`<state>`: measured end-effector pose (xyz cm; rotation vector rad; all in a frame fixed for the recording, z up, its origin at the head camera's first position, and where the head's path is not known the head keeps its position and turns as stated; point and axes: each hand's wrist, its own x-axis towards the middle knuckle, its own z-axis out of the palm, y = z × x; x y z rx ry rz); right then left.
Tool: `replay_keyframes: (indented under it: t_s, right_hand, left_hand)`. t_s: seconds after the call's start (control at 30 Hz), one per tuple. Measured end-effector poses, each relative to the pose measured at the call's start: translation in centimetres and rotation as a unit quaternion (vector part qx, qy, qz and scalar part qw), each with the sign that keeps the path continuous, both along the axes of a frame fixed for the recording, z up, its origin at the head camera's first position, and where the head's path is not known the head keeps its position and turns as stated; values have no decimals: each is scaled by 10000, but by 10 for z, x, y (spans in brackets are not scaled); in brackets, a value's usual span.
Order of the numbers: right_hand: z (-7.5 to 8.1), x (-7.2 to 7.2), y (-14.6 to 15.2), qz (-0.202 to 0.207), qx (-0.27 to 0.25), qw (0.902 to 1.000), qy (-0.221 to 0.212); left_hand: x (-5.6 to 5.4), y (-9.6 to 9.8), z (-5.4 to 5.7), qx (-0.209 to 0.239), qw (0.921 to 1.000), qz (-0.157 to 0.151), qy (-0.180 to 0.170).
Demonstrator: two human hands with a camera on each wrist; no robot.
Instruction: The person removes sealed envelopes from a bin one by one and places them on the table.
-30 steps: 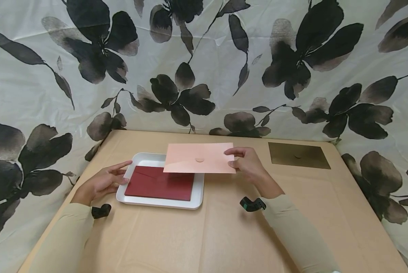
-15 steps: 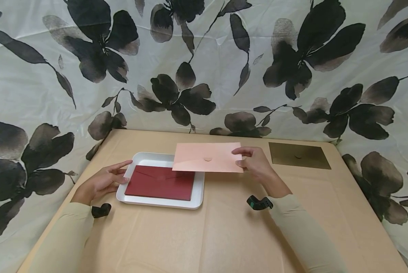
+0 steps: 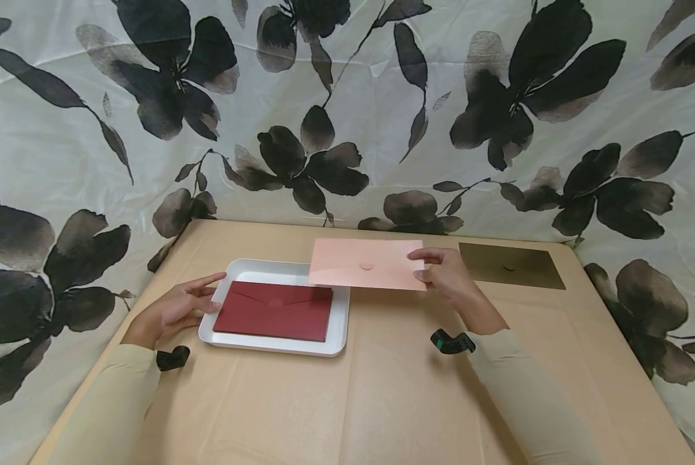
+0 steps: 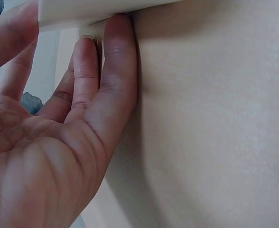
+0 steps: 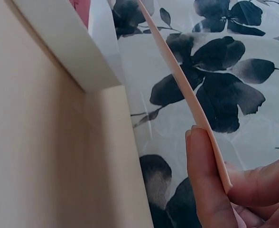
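Observation:
My right hand (image 3: 447, 274) pinches the right end of a pale pink envelope (image 3: 359, 263) between thumb and fingers. The envelope is held above the table, its left end overlapping the tray's far right corner in the head view. Seen edge-on in the right wrist view, the pink envelope (image 5: 189, 97) is thin and slightly bowed. A dark red envelope (image 3: 273, 311) lies flap up in a white tray (image 3: 337, 332). At the tray's left side, my left hand (image 3: 170, 310) grips the edge; the left wrist view shows fingertips (image 4: 118, 35) right at the tray's underside.
A dark gold envelope (image 3: 511, 265) lies at the table's back right, just beyond my right hand. The wooden table (image 3: 301, 407) ends at the back against a white cloth (image 3: 382, 103) with dark flowers. A black band (image 3: 452, 342) is on the right wrist.
My right hand has moved right and slightly back with the pink envelope, uncovering more of the red envelope and tray. My left hand has stayed at the tray's edge.

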<state>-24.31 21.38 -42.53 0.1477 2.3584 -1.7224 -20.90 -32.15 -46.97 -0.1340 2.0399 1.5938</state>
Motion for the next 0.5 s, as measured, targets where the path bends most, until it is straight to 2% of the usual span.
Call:
replay_keyframes:
  t_s: [0.2,0.5]
  right_hand:
    - [1,-4,8,28,139,9998,127]
    - [3,-9,16,-86,66,9998,183]
  left_hand:
    - [1,0,1,-49,10000,31,-16]
    - [1,1,0,-87,9999,67,-17]
